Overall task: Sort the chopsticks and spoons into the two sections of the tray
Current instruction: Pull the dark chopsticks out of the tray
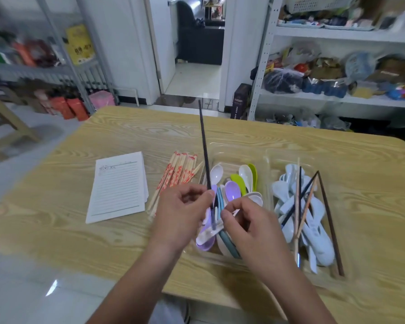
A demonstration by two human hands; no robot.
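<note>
You pinched the dark chopstick (204, 141) low on its shaft in your left hand (185, 206). Its long end stood up beyond the grip, and its short end dipped among the coloured spoons (232, 190) just beneath. Your right hand (246, 220) curled just beside that grip; I could not tell whether it held anything. The sound move was probably to lift straight up, clear of the spoons, then carry it right across the tray (268, 174) divider to the loose chopsticks (330, 220).
</note>
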